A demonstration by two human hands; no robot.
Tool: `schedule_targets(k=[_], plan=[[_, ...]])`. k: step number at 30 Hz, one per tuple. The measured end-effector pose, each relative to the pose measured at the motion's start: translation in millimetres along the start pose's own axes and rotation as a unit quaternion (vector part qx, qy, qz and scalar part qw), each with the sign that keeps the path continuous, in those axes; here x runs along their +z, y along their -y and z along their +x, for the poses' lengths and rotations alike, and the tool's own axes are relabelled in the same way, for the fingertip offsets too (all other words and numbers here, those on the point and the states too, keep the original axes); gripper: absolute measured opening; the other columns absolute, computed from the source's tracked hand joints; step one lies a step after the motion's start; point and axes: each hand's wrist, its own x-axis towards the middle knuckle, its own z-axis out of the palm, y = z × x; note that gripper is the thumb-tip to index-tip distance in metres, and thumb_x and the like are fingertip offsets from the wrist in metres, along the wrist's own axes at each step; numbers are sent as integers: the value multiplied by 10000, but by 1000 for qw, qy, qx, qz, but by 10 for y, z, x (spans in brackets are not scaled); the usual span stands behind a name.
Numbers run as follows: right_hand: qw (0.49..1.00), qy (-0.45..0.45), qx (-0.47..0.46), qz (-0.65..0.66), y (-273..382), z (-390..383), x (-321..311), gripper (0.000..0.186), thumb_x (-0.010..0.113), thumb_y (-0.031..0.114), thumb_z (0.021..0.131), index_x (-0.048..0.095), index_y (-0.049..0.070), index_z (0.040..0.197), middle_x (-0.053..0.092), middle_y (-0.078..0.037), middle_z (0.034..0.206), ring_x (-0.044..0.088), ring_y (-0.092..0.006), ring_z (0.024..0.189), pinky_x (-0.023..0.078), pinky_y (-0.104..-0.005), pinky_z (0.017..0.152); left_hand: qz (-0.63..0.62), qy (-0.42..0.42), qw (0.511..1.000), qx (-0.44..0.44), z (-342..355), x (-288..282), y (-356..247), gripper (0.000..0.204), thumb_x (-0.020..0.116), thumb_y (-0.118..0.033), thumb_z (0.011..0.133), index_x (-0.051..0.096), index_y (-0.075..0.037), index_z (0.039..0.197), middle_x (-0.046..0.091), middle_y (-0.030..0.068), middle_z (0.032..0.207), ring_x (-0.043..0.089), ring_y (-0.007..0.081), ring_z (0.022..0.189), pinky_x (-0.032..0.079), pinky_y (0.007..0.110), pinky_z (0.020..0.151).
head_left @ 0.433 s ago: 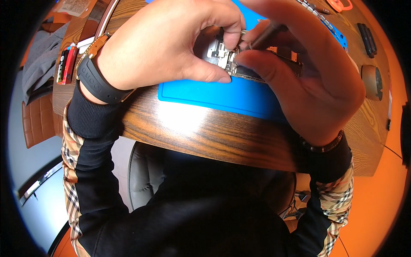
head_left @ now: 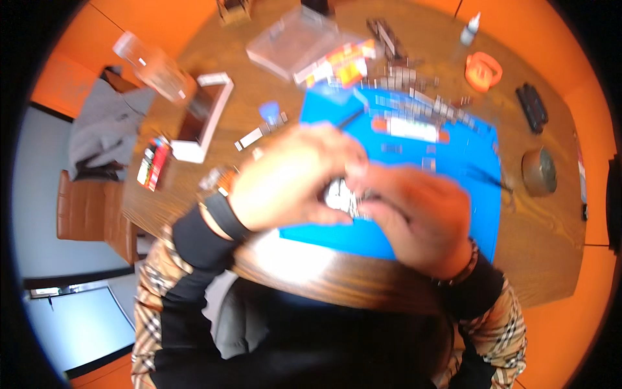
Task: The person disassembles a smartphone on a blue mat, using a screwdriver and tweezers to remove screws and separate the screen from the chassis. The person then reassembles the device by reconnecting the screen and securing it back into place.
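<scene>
Left hand [head_left: 295,178]: your thumb and fingers curl around the silvery electronic part [head_left: 340,196], grasping its left side.
Right hand [head_left: 421,217]: your thumb and forefinger draw together at the part's right; blur hides whether they grip anything.
Part's place: between your two hands' fingertips, mostly covered by them.
Blue mat [head_left: 478,211]: beneath your fingers, spreading beyond them.
Slim dark tool [head_left: 486,176]: right of your right fingers.
Round brown container [head_left: 539,172]: farther right of those fingers.

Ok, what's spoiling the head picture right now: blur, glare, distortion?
Head view: blur smears the left hand, right hand and pale piece between them. Head view: glare whitens the table near its front edge. Head view: corners black, fisheye bending toward the rim.
</scene>
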Motion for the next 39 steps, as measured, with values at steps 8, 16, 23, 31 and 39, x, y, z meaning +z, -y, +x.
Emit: schedule_targets(k=[8,16,23,31,39], plan=[[999,3,-24,38,33,61,-60,479,870,-26,814,763,57,1273,792,-160,1106,788,-322,932,622,-360,760,-46,21,998,-34,26,-16,-1,388,968,-266,746,752,-70,1001,743,82,1277,665,335,1138,522,450,1035],[993,9,-97,69,-8,110,12,555,833,-17,839,718,65,1376,725,-124,923,717,-293,798,562,-373,663,-34,22,999,-22,17,-33,8,380,964,-263,747,753,-70,996,737,75,1283,671,329,1131,531,438,1016],[999,8,-2,48,43,67,-6,556,899,10,807,747,61,1339,787,-155,1108,778,-319,920,620,-366,764,-35,28,998,-33,-1,-45,0,385,964,-274,761,760,-64,1012,746,80,1259,677,334,1125,533,442,1016],[999,28,-22,2,-8,62,-40,610,864,-17,824,696,60,1406,792,-159,1082,785,-315,936,624,-369,787,-35,28,999,-30,13,-29,8,477,990,-261,712,764,-65,1084,738,81,1278,669,334,1150,529,442,1030],[999,19,-34,23,8,77,6,594,879,1,811,719,58,1380,789,-153,1080,776,-318,920,619,-363,790,-33,34,998,-36,17,-63,-15,474,983,-300,758,765,-67,1108,740,86,1266,663,345,1174,535,448,1035]])
